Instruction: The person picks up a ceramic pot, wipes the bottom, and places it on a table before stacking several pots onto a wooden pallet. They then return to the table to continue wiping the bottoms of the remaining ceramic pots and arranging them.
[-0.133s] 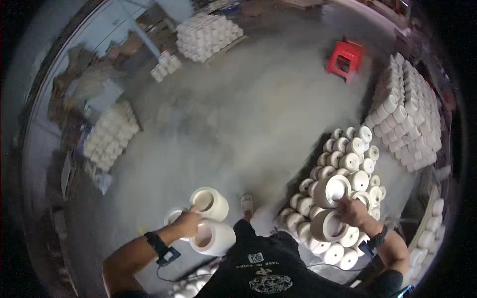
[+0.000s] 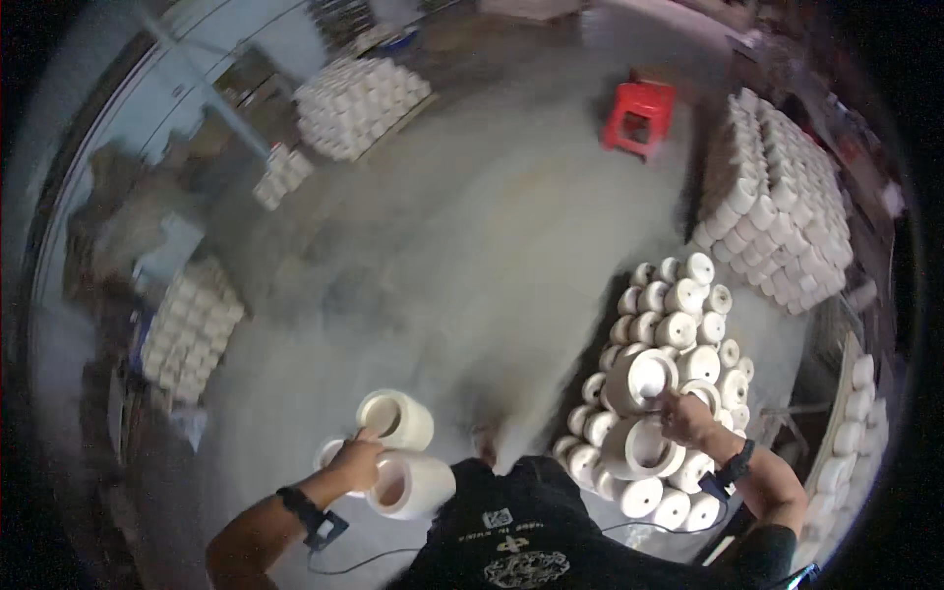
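My left hand (image 2: 356, 465) is closed on a cluster of off-white, thick-walled cylindrical pots, fingers hooked at their open mouths. Two of them, a far pot (image 2: 417, 423) and a near pot (image 2: 433, 482), show plainly; a third pot (image 2: 324, 454) is partly behind the hand. On the other side my right hand (image 2: 688, 418) grips a similar bunch: a far pot (image 2: 619, 382), a near pot (image 2: 618, 449) and a third pot (image 2: 704, 390) mostly covered by the fingers. These hang over a stack of like pots (image 2: 677, 329), their bases showing small dark centre holes.
A tall stack of white pots (image 2: 772, 211) stands at the far right, a red plastic stool (image 2: 639, 118) beyond the near stack. More piles stand at the far left (image 2: 359, 103) and left (image 2: 192, 329). A shelf row of pots (image 2: 846, 442) runs along the right edge.
The whole view has swung, so the stool and piles sit further left in the picture. Both hands keep their grip on the pots.
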The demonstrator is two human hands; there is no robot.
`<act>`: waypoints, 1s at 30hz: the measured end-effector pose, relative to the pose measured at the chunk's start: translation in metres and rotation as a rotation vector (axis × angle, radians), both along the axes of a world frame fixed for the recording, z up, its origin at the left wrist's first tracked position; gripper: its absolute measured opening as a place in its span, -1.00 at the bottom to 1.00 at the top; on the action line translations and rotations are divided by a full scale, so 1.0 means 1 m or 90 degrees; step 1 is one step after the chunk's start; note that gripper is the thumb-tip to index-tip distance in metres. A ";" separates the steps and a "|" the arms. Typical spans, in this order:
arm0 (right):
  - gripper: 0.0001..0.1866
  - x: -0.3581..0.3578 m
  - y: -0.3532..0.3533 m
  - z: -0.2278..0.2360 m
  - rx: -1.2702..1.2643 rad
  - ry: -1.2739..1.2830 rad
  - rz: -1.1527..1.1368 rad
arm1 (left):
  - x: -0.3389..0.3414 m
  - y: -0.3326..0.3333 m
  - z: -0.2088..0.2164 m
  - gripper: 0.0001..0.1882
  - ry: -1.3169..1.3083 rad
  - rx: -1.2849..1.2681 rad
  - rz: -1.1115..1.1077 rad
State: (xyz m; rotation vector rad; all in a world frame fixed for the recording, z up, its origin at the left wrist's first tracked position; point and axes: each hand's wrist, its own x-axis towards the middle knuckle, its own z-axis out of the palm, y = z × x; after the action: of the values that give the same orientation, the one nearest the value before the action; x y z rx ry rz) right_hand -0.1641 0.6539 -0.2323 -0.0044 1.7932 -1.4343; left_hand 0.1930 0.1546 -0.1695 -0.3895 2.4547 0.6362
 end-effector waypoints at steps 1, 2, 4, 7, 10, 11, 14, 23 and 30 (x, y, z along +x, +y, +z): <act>-0.80 -0.005 -0.004 -0.004 0.013 -0.113 -0.115 | -0.017 -0.026 -0.005 -0.55 -0.013 -0.015 -0.031; -0.59 -0.016 0.013 -0.031 0.158 0.039 0.075 | -0.037 -0.049 -0.010 -0.56 -0.004 -0.045 -0.086; -0.51 -0.017 -0.034 0.006 0.438 0.397 0.425 | -0.061 -0.088 -0.011 -0.58 -0.022 -0.098 -0.144; -0.42 -0.037 -0.057 -0.010 0.383 0.375 0.331 | -0.106 -0.165 -0.041 -0.59 -0.032 -0.141 -0.189; -0.39 -0.060 -0.070 -0.002 0.421 0.326 0.302 | -0.209 -0.203 -0.034 -0.57 -0.078 -0.144 -0.243; -0.39 -0.066 -0.073 -0.001 0.427 0.306 0.298 | -0.235 -0.211 -0.026 -0.56 -0.117 -0.146 -0.240; -0.34 -0.104 -0.079 0.012 0.427 0.285 0.248 | -0.325 -0.235 -0.004 -0.60 -0.068 -0.108 -0.221; -0.43 -0.250 -0.110 0.033 0.570 0.217 0.124 | -0.658 -0.232 0.025 -0.54 0.039 -0.116 -0.411; -0.47 -0.374 -0.109 0.057 0.588 0.214 -0.017 | -0.924 -0.144 0.037 -0.56 0.070 -0.059 -0.534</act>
State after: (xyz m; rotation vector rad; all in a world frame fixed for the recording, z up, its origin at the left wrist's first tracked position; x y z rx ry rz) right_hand -0.5380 0.5453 -0.1754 0.2665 2.5913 -0.5235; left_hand -0.7305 0.0111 -0.1322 0.6387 2.4434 0.1796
